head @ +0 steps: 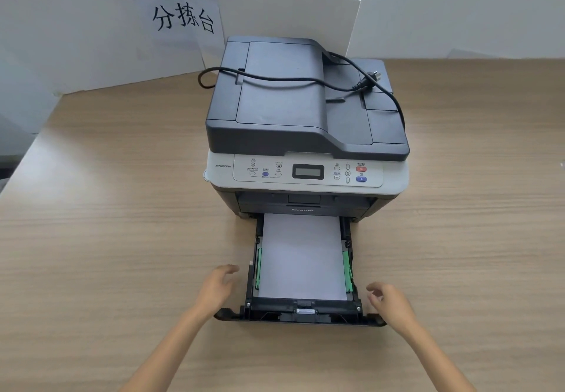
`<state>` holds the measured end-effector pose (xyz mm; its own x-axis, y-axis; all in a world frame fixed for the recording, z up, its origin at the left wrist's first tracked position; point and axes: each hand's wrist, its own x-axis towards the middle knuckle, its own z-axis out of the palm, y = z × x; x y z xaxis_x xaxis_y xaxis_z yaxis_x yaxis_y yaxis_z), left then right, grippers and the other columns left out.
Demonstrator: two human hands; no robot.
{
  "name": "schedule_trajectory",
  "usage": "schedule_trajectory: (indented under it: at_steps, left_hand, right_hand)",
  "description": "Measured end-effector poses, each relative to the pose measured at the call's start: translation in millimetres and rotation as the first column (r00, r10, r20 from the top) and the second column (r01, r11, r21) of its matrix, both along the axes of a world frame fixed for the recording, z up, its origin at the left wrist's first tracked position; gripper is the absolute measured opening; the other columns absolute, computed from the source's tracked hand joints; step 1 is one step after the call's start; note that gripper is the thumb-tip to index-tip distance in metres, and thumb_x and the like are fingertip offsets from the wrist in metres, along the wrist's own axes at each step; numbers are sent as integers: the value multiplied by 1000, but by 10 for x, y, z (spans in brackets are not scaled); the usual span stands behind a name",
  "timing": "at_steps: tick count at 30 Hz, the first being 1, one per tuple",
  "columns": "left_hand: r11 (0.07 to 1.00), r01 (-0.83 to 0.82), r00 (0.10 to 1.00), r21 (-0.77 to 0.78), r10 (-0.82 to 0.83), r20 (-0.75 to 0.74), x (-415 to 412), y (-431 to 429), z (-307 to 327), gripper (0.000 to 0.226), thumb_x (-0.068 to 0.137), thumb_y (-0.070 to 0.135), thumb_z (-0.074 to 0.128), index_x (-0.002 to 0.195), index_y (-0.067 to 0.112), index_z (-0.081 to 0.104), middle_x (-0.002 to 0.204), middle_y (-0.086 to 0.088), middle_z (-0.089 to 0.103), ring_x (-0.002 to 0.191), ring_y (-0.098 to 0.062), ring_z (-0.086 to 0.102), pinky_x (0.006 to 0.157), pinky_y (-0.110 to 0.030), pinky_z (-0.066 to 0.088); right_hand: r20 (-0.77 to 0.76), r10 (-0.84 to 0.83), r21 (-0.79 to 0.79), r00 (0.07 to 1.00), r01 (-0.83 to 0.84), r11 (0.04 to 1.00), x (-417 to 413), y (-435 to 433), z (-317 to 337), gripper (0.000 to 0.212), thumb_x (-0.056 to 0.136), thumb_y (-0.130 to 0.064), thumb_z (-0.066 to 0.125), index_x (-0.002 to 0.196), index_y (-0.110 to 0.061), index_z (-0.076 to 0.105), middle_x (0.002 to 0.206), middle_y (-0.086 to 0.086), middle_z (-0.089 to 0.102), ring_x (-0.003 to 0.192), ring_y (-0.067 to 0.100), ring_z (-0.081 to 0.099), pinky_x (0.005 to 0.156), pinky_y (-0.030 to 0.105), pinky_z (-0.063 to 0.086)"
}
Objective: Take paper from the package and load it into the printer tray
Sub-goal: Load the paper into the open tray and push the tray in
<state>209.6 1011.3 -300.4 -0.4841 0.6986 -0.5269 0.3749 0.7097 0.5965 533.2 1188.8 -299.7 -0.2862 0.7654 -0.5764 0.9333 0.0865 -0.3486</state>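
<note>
A grey and white printer (305, 122) stands on the wooden table. Its black paper tray (301, 315) is pulled out toward me, and a stack of white paper (302, 257) lies flat inside between green side guides. My left hand (218, 287) hovers just left of the tray's front corner, fingers spread, holding nothing. My right hand (388, 301) hovers at the tray's right front corner, fingers apart, also holding nothing. Neither hand clearly touches the tray. No paper package is in view.
A black power cord with plug (305, 81) lies loose across the printer's lid. White boards, one with a sign bearing black characters (183, 19), stand behind the printer. The wooden table (107, 223) stretches to both sides; its left edge runs diagonally.
</note>
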Motion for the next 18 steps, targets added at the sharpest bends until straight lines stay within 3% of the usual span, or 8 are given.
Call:
schedule_trajectory:
  at_steps: [4,7,10,12,15,18]
  left_hand:
    - [981,-43,996,-190,56,63,-136,-257,-99,33,92,4,48,124,3,53,127,-16,58,116,-27,54,95,-33,44]
    - [946,-111,967,-305,174,186,-157,-346,-107,30,95,14,48,121,2,54,115,-19,61,93,-26,61,68,-27,52]
    - [908,-230,876,-349,349,333,-167,-368,-87,27,94,15,50,117,0,55,101,-18,61,70,-22,65,50,-25,57]
    - [895,-286,834,-341,408,371,-197,-368,-113,21,93,7,50,111,-2,56,90,-18,61,68,-24,64,48,-26,59]
    - [893,-305,819,-332,424,387,-244,-354,-147,16,91,-3,47,101,-2,60,82,-20,61,69,-30,65,62,-39,61]
    - [887,-320,812,-332,438,386,-287,-353,-160,14,89,-5,49,96,-1,61,80,-21,62,66,-31,66,64,-42,61]
  right_hand:
    - [109,-31,-64,994,39,997,213,3,32,25,88,-29,56,101,-14,71,97,5,74,82,18,69,77,35,56]
    - [142,-60,-156,988,83,984,269,-10,93,28,89,-33,52,77,-17,72,70,0,76,59,18,71,70,30,57]
    - [119,-91,-255,989,119,959,255,-18,121,34,91,-26,46,70,-14,69,56,2,74,50,15,69,59,24,52]
    - [106,-83,-276,991,109,955,240,-2,104,36,91,-16,43,67,-8,69,55,3,73,52,17,70,58,24,53]
    - [124,-56,-298,991,91,950,209,48,91,37,88,-7,42,57,-8,62,53,2,72,59,17,72,67,27,58]
    - [135,-68,-306,988,107,946,160,91,123,45,89,-6,43,45,-15,49,60,7,74,56,10,69,43,14,41]
